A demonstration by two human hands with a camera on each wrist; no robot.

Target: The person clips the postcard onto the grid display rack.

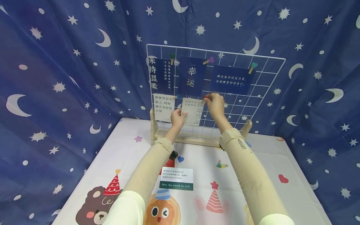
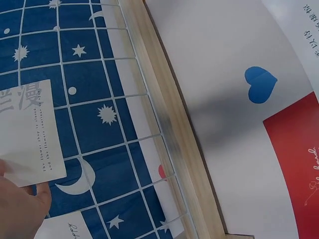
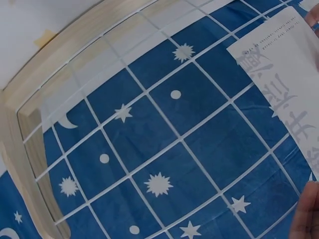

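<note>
A cream card (image 1: 191, 112) with grey lettering lies against the white wire grid (image 1: 236, 107). My left hand (image 1: 178, 118) pinches its lower left edge; the left wrist view shows the thumb and fingers at the card's edge (image 2: 45, 149). At the top right corner, my right hand (image 1: 215, 104) pinches a small red-topped wooden clothespin (image 1: 203, 101), mostly hidden by the fingers. In the right wrist view, right fingers (image 3: 305, 214) lie beside the card (image 3: 279, 64). Left of it hangs another cream card (image 1: 164, 107), with a blue-topped clothespin (image 1: 177, 97) at its corner.
Three navy cards, including the middle one (image 1: 192, 75), hang above on clothespins. A wooden base (image 1: 197, 141) holds the grid. On the patterned tablecloth lie a white-and-green card (image 1: 176, 178), a red card (image 1: 170, 164) and loose clothespins (image 1: 222, 164). A starry curtain (image 1: 84, 72) stands behind.
</note>
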